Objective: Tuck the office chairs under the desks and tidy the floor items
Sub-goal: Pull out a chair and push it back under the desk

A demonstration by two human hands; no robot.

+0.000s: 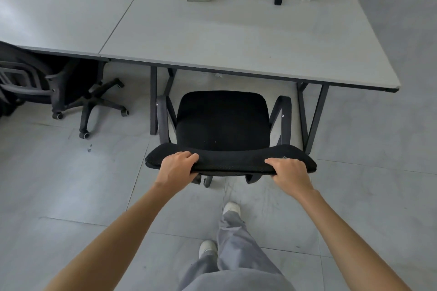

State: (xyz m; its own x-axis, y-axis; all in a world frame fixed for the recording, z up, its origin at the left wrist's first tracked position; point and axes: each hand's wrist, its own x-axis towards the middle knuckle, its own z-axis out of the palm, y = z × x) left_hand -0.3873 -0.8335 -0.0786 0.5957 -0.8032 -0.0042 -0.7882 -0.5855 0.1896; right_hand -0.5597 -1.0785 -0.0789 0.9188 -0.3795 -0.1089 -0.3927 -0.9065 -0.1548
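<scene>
Both hands on it: left hand and right hand grip backrest top of black office chair. Seat faces desk, front edge just short of it, not tucked yet. Second chair at left partly under neighbouring desk, we reckon done.

No text, label, brand or number can be read anywhere; the small pale marks on the black chair seat may be specks, too tiny to tell
</scene>
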